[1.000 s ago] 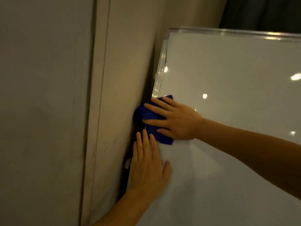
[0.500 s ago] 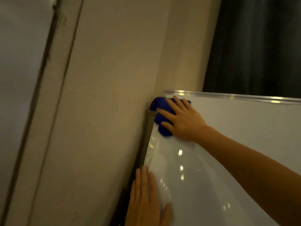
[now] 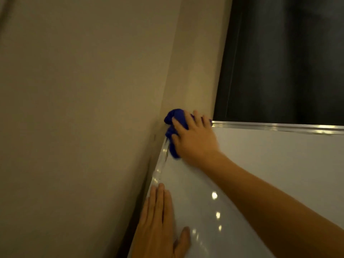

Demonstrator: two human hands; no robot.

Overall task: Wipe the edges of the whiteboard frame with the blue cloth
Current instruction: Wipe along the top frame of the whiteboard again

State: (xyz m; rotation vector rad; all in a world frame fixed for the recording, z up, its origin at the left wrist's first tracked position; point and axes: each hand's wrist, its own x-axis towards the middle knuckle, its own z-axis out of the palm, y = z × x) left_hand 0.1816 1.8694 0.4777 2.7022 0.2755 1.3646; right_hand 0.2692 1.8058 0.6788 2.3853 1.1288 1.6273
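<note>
A glossy whiteboard with a silver metal frame leans close to a beige wall. My right hand presses a bunched blue cloth over the board's top left corner, fingers spread across the cloth. Most of the cloth is hidden under the hand. My left hand lies flat, fingers together, on the left frame edge lower down and holds nothing.
The beige wall fills the left side, almost touching the frame's left edge. A dark curtain hangs behind the board's top edge. Ceiling lights reflect on the board surface.
My right hand slid the blue cloth up the left frame edge to the top left corner. My left hand stayed flat on the left edge.
</note>
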